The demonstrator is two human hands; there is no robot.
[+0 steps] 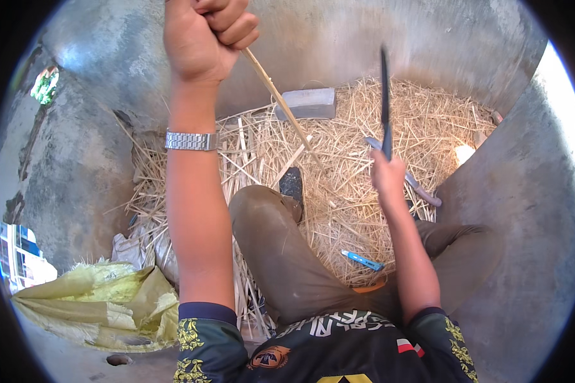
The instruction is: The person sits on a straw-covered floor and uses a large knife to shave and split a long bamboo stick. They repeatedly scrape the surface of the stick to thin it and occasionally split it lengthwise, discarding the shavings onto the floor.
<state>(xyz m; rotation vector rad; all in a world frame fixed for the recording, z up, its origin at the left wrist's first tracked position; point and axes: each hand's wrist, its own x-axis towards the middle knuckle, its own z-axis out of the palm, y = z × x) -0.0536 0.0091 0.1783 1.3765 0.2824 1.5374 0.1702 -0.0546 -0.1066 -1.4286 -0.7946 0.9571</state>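
High at the upper left, my left hand (pixel 214 38) is closed around a thin pale stick (pixel 281 102), which looks like split bamboo. The stick slants down to the right, its lower end over the strewn shavings. My right hand (pixel 388 173), slightly blurred, grips a knife (pixel 385 96) with a long dark blade pointing away from me. Beneath and beside that hand lies a second knife (pixel 421 189) with a brownish curved handle, partly hidden by my hand. A light-blue box cutter (pixel 362 260) rests on the shavings between my legs.
Straw-coloured shavings and strips (pixel 345 210) cover the floor around my bent legs. A grey block (pixel 316 103) sits against the far concrete wall (pixel 338 45). Another wall (pixel 524 210) rises close on the right. A torn yellow sack (pixel 102 313) lies at the lower left.
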